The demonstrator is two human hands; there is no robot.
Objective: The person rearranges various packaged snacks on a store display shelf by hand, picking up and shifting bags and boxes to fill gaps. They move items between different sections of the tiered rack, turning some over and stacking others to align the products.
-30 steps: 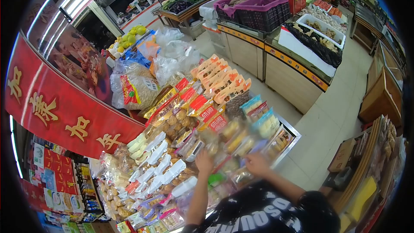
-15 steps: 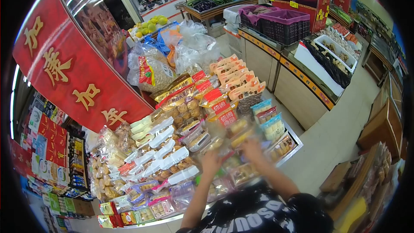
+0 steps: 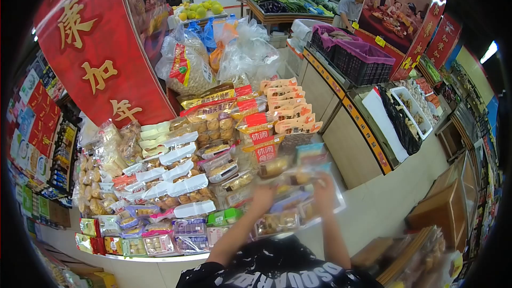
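Packaged snacks and pastries cover the display table, whose white edge (image 3: 181,257) shows at the front. Over its right part, my left hand (image 3: 263,197) is beside clear packs of pastries, its fingers smeared by motion. My right hand (image 3: 322,185) is farther right, at a blurred clear pack near the table's right corner; its grip cannot be made out. A clear pastry pack (image 3: 273,166) lies just beyond my left hand. White-topped bread packs (image 3: 184,185) stand in rows to the left, and a green-topped pack (image 3: 224,216) lies near the front edge.
Large clear bags of nuts (image 3: 188,69) stand at the table's back. Behind the table is a counter with purple-lined black crates (image 3: 364,63). A person (image 3: 349,10) is beyond it. Red banners (image 3: 101,48) rise at left, and wooden boxes (image 3: 445,197) stand at right.
The view has shifted, and the table sits further left in it. Both hands are still over the table's right part, with my right hand now nearer its right corner.
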